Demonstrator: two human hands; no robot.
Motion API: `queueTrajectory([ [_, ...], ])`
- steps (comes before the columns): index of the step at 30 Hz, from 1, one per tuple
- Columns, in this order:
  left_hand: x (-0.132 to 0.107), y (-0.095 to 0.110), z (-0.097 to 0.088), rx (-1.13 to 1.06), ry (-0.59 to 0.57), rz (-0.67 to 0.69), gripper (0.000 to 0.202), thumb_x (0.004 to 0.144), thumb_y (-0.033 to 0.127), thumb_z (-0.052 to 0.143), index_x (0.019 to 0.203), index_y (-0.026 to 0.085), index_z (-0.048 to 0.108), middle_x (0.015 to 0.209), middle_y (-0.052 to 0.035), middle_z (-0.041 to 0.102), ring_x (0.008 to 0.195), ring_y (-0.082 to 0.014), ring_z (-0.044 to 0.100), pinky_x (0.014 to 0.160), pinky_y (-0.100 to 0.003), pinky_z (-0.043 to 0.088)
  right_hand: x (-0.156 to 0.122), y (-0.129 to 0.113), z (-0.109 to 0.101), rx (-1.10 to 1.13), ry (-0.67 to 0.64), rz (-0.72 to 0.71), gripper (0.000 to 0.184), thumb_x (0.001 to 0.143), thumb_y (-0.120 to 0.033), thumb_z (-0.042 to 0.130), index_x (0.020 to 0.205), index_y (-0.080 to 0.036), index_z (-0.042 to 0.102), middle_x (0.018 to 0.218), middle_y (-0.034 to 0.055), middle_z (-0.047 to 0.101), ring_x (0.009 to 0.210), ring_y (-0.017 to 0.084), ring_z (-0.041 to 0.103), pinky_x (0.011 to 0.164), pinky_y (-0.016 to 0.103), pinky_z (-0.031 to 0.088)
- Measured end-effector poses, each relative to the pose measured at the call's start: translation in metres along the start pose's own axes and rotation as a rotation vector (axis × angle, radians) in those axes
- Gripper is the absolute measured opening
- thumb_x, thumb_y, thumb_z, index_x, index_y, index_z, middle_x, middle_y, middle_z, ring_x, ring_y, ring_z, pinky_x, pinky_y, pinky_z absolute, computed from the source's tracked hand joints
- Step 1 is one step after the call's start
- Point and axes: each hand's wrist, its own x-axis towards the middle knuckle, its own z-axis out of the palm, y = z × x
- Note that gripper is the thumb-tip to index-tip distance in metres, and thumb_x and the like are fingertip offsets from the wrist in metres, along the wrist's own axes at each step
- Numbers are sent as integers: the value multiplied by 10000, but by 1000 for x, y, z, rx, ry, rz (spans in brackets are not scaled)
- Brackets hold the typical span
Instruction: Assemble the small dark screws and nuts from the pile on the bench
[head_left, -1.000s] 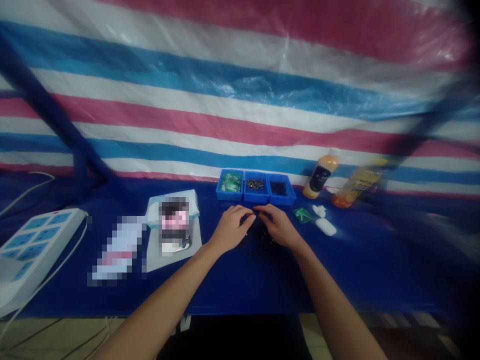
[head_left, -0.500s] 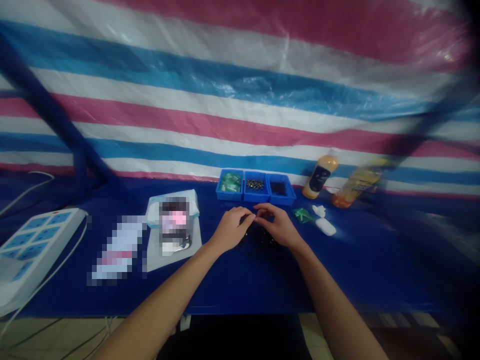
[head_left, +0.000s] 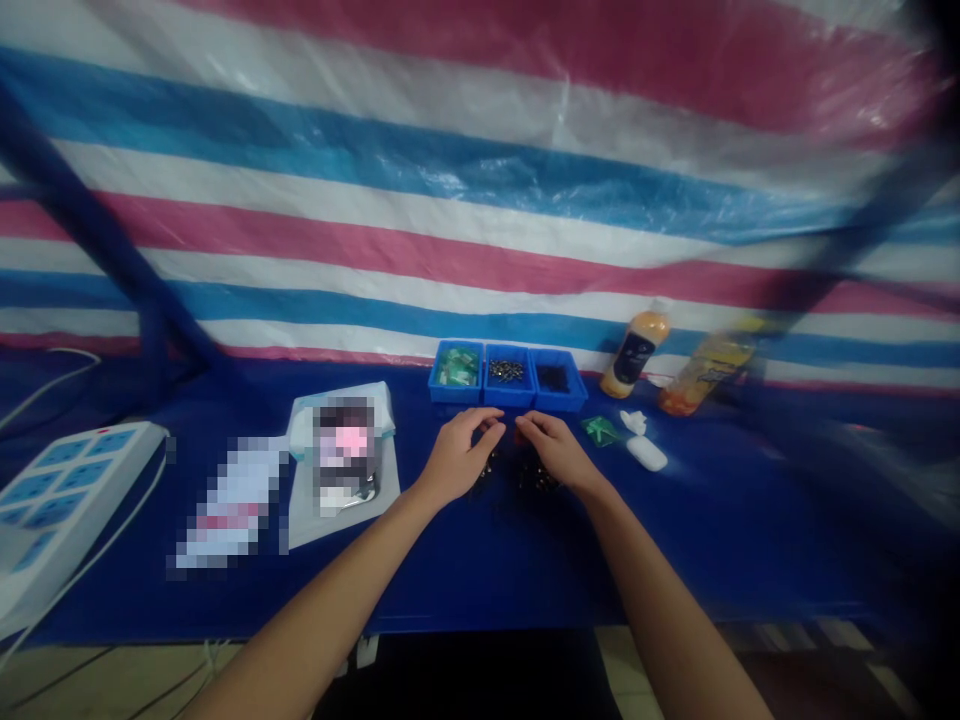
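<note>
My left hand [head_left: 461, 458] hovers over the blue table just in front of the bins, its thumb and forefinger apart and no object visible between them. Facing it, my right hand [head_left: 556, 450] has its fingertips drawn together in a pinch; whatever they hold is too small or hidden to make out. Beneath the right hand lies a pile of small dark and brass-coloured parts [head_left: 538, 478]. More such bits [head_left: 487, 468] show beside the left thumb. Beyond the hands stand three blue bins, with green-and-clear packets [head_left: 459, 366], small metallic pieces [head_left: 506, 371] and black pieces [head_left: 553, 379].
Two drink bottles, one upright-looking [head_left: 636, 350] and one blurred [head_left: 705, 370], stand back right. A green wrapper [head_left: 600, 431] and a white rounded case [head_left: 646, 453] lie nearer. At left are a white package [head_left: 300, 520] and a power strip [head_left: 82, 500] with a cable.
My hands were touching at the fingertips and have since drawn slightly apart. The left thumb and forefinger have spread. The whole view has shifted a little.
</note>
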Motion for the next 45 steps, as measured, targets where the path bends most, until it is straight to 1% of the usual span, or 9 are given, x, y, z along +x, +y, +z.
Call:
queueTrajectory([
  [4, -1, 0, -1, 18, 24, -30, 294, 970, 398, 453, 1028, 223, 682, 1043, -31, 680, 974, -190, 613, 863, -319, 452, 11, 11, -13, 168, 247, 91, 398, 832, -549, 567, 729, -166, 590, 654, 4, 589, 593, 126, 510, 599, 251, 395],
  [7, -1, 1, -1, 24, 26, -13, 311, 972, 402, 442, 963, 210, 687, 995, -33, 682, 954, -193, 614, 870, -321, 448, 17, 16, -22, 218, 489, 31, 409, 759, -536, 666, 936, -179, 572, 706, -11, 612, 567, 115, 506, 567, 240, 384],
  [9, 0, 0, -1, 47, 21, -10, 302, 970, 392, 444, 947, 210, 684, 971, -30, 681, 942, -193, 611, 871, -325, 445, 18, 17, -25, 163, 545, 7, 407, 753, -527, 677, 930, -179, 563, 704, -9, 610, 575, 121, 509, 572, 245, 388],
  [12, 1, -6, 1, 132, 6, -29, 255, 960, 355, 462, 960, 221, 679, 963, -24, 675, 937, -202, 601, 863, -340, 441, 13, 18, -25, -71, 455, -15, 304, 810, -472, 628, 857, -172, 606, 714, 15, 622, 615, 141, 528, 619, 270, 404],
  [17, -1, -16, 4, 273, -102, -67, 235, 940, 345, 491, 1065, 242, 661, 1079, -37, 650, 1022, -242, 562, 917, -402, 422, 0, 14, -17, -646, 72, -74, 164, 844, -301, 592, 936, -281, 727, 967, 37, 667, 909, 227, 535, 774, 349, 365],
  [21, -5, -15, 8, 355, -186, -76, 286, 943, 417, 477, 1128, 276, 643, 1154, -40, 627, 1080, -280, 525, 910, -461, 405, -4, 11, -10, -827, -4, -42, 202, 874, -314, 585, 1005, -357, 733, 1045, 43, 648, 974, 258, 487, 795, 393, 318],
  [27, -10, -8, 14, 304, -174, -52, 269, 944, 407, 481, 1091, 262, 654, 1131, -42, 630, 1068, -260, 529, 924, -441, 400, -2, 9, -6, -754, 95, -95, 114, 864, -324, 633, 926, -293, 723, 1032, 43, 662, 987, 251, 526, 843, 412, 324],
  [37, -1, -5, 6, -105, -37, -158, 284, 945, 417, 474, 1026, 225, 668, 1065, -34, 663, 975, -195, 603, 863, -321, 448, -4, -2, -1, -252, 129, -254, 173, 786, -342, 715, 898, -218, 669, 838, 8, 691, 790, 168, 625, 753, 289, 463],
  [45, 2, -2, 0, -22, -88, -102, 298, 935, 397, 481, 889, 195, 695, 883, -31, 689, 862, -195, 625, 805, -313, 456, -9, -18, 2, -228, 5, -285, 110, 848, -307, 649, 884, -232, 720, 914, 27, 712, 879, 176, 622, 857, 317, 449],
])
